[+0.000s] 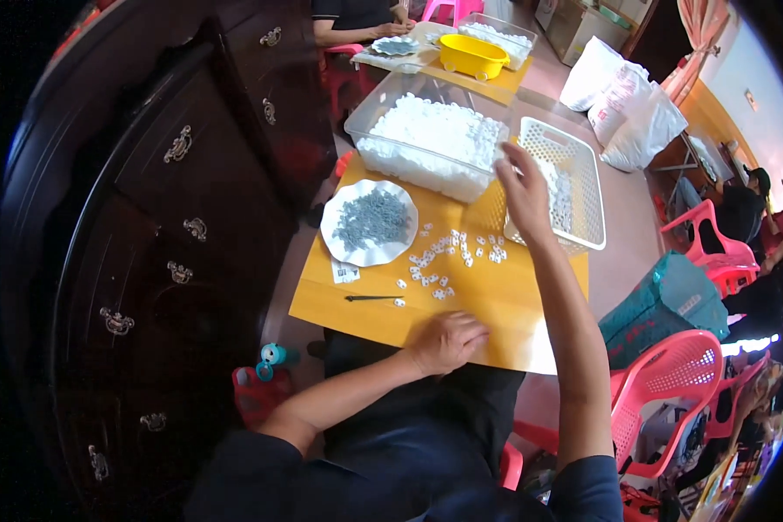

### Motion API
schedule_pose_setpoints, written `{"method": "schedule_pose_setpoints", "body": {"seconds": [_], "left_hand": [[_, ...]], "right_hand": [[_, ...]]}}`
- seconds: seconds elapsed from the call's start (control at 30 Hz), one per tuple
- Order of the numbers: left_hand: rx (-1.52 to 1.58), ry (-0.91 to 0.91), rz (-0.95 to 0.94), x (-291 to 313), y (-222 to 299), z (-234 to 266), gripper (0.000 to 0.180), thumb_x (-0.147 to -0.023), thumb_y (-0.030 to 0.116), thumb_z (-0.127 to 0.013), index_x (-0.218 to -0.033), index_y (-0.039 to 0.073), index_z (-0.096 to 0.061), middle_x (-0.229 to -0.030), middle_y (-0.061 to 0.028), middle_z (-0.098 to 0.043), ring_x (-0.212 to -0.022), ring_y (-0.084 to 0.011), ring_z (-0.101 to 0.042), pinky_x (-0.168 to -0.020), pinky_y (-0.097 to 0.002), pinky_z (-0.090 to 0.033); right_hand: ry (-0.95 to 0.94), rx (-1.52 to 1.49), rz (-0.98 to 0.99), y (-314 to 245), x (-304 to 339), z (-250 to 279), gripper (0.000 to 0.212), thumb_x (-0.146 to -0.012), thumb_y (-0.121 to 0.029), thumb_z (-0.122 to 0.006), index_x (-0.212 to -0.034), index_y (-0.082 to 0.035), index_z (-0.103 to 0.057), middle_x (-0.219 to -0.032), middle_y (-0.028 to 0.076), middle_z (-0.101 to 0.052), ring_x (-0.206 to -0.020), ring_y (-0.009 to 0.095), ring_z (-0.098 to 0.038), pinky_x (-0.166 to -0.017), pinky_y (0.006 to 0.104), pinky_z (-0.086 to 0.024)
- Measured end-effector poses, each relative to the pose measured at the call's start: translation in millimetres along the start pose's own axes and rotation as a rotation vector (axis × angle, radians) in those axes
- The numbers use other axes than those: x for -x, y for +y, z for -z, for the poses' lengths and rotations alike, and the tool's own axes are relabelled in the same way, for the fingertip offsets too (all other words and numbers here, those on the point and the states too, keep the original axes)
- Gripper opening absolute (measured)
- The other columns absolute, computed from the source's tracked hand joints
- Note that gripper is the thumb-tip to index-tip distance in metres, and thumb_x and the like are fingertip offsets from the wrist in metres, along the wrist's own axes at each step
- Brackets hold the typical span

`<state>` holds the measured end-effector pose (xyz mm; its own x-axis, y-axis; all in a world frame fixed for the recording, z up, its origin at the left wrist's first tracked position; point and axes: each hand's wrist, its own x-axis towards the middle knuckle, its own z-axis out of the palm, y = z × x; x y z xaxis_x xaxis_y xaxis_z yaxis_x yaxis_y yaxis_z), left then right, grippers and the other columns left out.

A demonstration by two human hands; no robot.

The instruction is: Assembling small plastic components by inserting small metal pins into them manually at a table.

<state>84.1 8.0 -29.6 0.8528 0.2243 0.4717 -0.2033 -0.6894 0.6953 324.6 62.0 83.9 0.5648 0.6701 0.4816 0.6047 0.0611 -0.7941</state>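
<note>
My left hand (448,344) rests on the near edge of the yellow table (322,300), its fingers curled; whatever they may hold is hidden. My right hand (527,193) is raised over the left side of a white lattice basket (590,174), thumb and fingers apart, with nothing seen in it. Small white plastic pieces (559,187) lie in that basket. Similar small white pieces with dark spots (426,261) are scattered across the tabletop between my hands. A scalloped white plate (346,250) holds many small grey pieces (374,217). A thin black tool (372,298) lies near the front.
Behind the plate, a clear plastic bin (383,155) is heaped with white pieces. A yellow tub (474,59) and another person's hands (393,30) are farther back. Dark drawers (178,174) stand left; white sacks (644,122), a green bag (665,304) and pink chairs (670,391) right.
</note>
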Motion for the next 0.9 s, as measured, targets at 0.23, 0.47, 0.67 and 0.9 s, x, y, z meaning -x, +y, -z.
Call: {"method": "schedule_pose_setpoints", "body": {"seconds": [0.23,0.47,0.67,0.9], "left_hand": [[0.021,0.031,0.033,5.6,-6.0,-6.8,0.015,-0.093,0.015,-0.068,-0.1,0.002,-0.071,-0.091,-0.0152,-0.072,-0.087,-0.0361,-0.068,-0.077,-0.0455,-0.054],[0.04,0.06,0.014,4.8,-1.7,-5.8,0.014,-0.091,0.013,-0.069,-0.1,0.002,-0.072,-0.094,-0.0141,-0.072,-0.089,-0.0336,-0.068,-0.079,-0.0449,-0.055],[0.03,0.085,0.021,6.4,-0.7,-1.4,0.014,-0.091,0.013,-0.071,-0.099,0.002,-0.071,-0.092,-0.0129,-0.071,-0.089,-0.0325,-0.068,-0.079,-0.0431,-0.055],[0.034,0.064,0.037,5.4,-0.5,6.8,0.015,-0.091,0.013,-0.071,-0.1,0.002,-0.071,-0.092,-0.014,-0.071,-0.089,-0.0337,-0.068,-0.078,-0.0439,-0.054]], "right_hand": [[-0.413,0.454,0.042,12.8,-95.9,-66.5,0.058,-0.098,-0.046,-0.06,-0.136,-0.003,-0.06,-0.131,0.027,-0.064,-0.124,0.043,-0.06,-0.107,0.0466,-0.047],[-0.809,0.753,-0.174,59.0,-133.0,-109.7,0.093,-0.086,-0.072,-0.065,-0.155,-0.013,-0.044,-0.15,0.025,-0.052,-0.14,0.042,-0.048,-0.118,0.0476,-0.038],[-0.972,0.676,-0.263,109.2,-140.4,-128.1,0.094,-0.086,-0.071,-0.062,-0.158,-0.015,-0.039,-0.159,0.021,-0.041,-0.144,0.039,-0.044,-0.123,0.0489,-0.031],[-0.885,0.821,-0.098,72.9,-126.6,-121.6,0.067,-0.088,-0.051,-0.065,-0.142,-0.011,-0.058,-0.132,0.024,-0.065,-0.124,0.041,-0.062,-0.107,0.0483,-0.048]]}}
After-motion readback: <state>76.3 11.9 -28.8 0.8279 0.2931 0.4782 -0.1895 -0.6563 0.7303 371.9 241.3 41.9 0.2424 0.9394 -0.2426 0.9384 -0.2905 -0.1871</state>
